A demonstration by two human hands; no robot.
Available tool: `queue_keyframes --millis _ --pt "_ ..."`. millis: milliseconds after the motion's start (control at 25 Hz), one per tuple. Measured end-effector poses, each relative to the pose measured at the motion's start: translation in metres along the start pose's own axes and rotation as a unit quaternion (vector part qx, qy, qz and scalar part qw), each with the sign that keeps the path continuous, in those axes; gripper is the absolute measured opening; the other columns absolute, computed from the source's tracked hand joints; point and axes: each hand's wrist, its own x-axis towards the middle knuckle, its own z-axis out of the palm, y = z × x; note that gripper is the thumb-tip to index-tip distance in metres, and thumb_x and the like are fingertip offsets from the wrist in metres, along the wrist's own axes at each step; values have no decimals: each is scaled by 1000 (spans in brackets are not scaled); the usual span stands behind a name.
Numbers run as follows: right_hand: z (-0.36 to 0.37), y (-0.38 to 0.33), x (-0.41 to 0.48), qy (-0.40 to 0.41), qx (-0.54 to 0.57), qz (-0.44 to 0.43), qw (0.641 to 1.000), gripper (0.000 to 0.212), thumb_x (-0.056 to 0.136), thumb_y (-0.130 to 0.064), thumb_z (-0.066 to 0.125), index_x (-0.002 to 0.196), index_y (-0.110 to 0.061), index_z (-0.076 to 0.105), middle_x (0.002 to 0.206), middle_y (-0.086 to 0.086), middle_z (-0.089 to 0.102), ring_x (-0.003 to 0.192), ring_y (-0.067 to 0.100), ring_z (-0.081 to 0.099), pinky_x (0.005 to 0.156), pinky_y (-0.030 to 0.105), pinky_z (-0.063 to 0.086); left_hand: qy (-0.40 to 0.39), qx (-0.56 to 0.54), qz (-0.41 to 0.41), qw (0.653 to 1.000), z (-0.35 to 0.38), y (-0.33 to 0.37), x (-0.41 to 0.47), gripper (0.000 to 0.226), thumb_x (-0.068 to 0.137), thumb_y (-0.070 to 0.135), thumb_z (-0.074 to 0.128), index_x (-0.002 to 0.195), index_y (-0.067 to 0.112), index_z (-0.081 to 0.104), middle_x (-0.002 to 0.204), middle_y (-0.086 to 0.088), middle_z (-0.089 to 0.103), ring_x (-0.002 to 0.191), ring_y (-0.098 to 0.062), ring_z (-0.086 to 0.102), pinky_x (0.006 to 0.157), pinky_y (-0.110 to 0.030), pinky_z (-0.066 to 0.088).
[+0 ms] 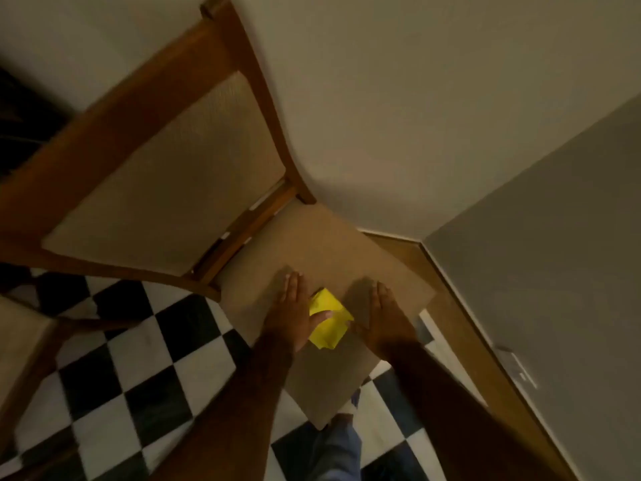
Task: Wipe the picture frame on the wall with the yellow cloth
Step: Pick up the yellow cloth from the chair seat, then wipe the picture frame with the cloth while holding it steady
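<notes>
A folded yellow cloth [328, 320] lies on the beige seat of a wooden chair [333, 244]. My left hand [289, 312] lies flat on the seat to the cloth's left, its thumb resting on the cloth. To the right of the cloth, my right hand [383, 317] is flat on the seat with fingers extended, its thumb at the cloth's edge. Neither hand has the cloth gripped. No picture frame is in view.
The chair's wooden back with a beige panel [166, 175] rises at the left. A pale wall [416, 98] stands behind, meeting a grey wall [555, 255] at a corner with a wooden skirting board [461, 307]. The floor is black-and-white chequered tile [138, 376].
</notes>
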Motion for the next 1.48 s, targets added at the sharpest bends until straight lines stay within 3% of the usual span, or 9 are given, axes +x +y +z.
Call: queue_keyframes --millis 280,440,520,600,720,840,1160,1360,1480 --pt "64 -10 31 -25 136 51 989 71 94 -33 62 156 -13 33 159 12 33 143 31 37 113 39 36 -20 -87 -85 992 62 -9 22 73 99 42 54 158 9 26 164 -15 29 152 -30 28 123 -40 27" --pt "67 -7 43 -36 137 30 989 56 99 -20 54 153 -10 40 157 16 41 143 32 40 115 37 34 0 -100 -108 989 71 -15 25 50 98 36 58 140 8 53 151 -16 46 142 -32 40 116 -40 33" --pt "52 -5 41 -70 190 51 978 56 98 -19 58 150 -5 43 152 19 49 136 33 49 103 31 41 13 -154 -108 982 62 -14 21 42 92 32 66 125 6 63 141 -17 52 135 -33 46 111 -40 37" --pt "27 -6 33 -65 268 81 958 45 93 -20 66 133 -4 54 135 21 62 116 33 60 83 30 48 32 -258 -125 958 43 -6 14 32 86 25 75 110 6 66 122 -15 62 121 -34 58 99 -39 46" --pt "-26 -12 14 -2 415 107 903 24 86 -10 76 102 -7 59 120 30 67 113 43 66 96 53 54 51 -386 -135 911 0 20 5 34 83 19 80 109 7 63 107 -16 74 104 -36 70 89 -47 56" --pt "-95 -21 -16 8 530 92 843 18 84 -2 78 90 -10 63 119 32 69 109 44 70 98 58 56 63 -413 -76 906 -60 59 -4 55 75 30 81 121 3 66 115 -17 75 106 -32 72 94 -51 56" --pt "-336 -36 -176 211 529 -38 821 17 83 -4 80 82 -11 64 91 21 63 88 32 65 92 59 59 136 -524 119 832 -254 244 -73 36 80 6 81 114 1 68 110 -24 75 95 -31 74 89 -46 60" --pt "-493 -22 -333 342 521 -122 773 17 82 -6 81 94 -5 69 93 20 68 81 26 69 66 30 62 180 -517 289 785 -376 395 -164 32 81 10 81 110 15 69 111 -17 76 100 -29 74 94 -49 59" --pt "-547 -36 -402 382 475 -174 773 17 85 -7 79 98 -5 69 92 15 66 80 21 69 68 27 60 191 -545 349 738 -429 448 -201 24 82 11 80 101 22 71 104 -12 78 99 -31 75 94 -50 59"
